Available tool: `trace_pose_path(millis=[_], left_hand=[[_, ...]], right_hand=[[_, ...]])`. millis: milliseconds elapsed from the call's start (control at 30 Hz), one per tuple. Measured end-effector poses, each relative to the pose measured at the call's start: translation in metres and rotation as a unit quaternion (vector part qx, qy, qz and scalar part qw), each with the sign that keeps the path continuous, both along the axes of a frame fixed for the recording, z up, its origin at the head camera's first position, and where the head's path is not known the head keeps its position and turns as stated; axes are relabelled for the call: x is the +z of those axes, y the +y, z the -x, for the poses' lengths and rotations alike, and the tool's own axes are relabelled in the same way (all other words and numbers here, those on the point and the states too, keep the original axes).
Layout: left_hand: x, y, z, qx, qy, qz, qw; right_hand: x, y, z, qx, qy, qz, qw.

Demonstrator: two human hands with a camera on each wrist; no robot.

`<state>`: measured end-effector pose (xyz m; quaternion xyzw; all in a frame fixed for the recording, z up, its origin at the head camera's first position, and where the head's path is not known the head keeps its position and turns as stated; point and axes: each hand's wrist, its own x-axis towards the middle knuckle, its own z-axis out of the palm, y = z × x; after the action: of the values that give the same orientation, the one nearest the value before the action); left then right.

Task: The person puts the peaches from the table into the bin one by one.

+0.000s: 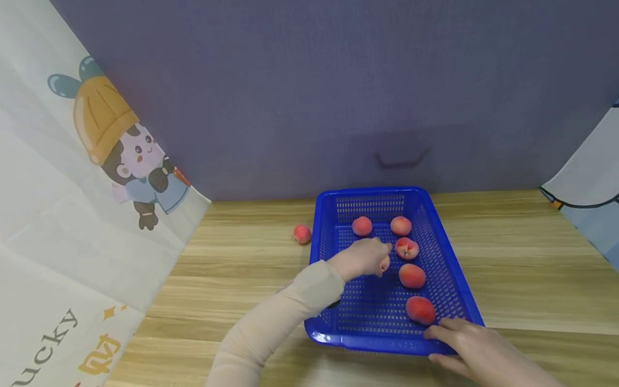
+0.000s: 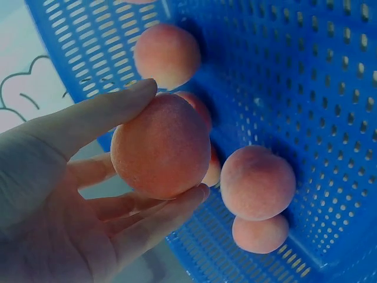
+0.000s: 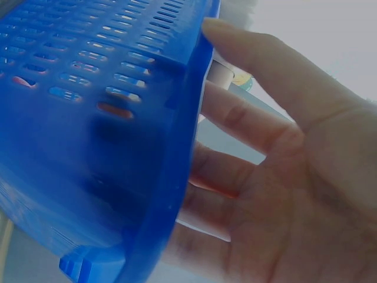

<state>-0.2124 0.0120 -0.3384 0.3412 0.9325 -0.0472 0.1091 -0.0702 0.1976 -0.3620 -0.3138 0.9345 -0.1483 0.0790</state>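
Observation:
A blue plastic basket with slotted walls rests on the wooden table. Over its middle, my left hand holds a peach between thumb and fingers; in the head view the hand mostly covers it. Several other peaches lie inside, including a dark red one at the near right and another toward the back left. My right hand grips the basket's rim at the near right corner, thumb on one side and fingers on the other. Outside the basket, left of its wall, sits one peach.
A grey-purple panel stands upright behind the table. White printed sheets with cartoon figures hang at the left and at the far right.

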Motion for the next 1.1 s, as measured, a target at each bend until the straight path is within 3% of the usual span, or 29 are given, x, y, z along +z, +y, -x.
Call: trace_pose_path(millis=[200, 533, 900, 1100], left_hand=[[-0.006, 0.003, -0.001, -0.021, 0.016, 0.040, 0.9989], [-0.016, 0.003, -0.001, -0.027, -0.024, 0.009, 0.9993], [-0.019, 0.004, -0.002, -0.007, -0.049, 0.014, 0.9987], [-0.020, 0.005, -0.003, -0.002, -0.040, 0.033, 0.9987]], right_hand=[[0.001, 0.000, 0.000, -0.003, -0.004, 0.001, 1.0000], [0.000, 0.000, 0.000, 0.002, 0.009, 0.003, 1.0000], [0.000, 0.001, -0.001, 0.001, 0.012, 0.001, 0.9999], [0.000, 0.000, -0.002, 0.000, 0.018, 0.001, 0.9998]])
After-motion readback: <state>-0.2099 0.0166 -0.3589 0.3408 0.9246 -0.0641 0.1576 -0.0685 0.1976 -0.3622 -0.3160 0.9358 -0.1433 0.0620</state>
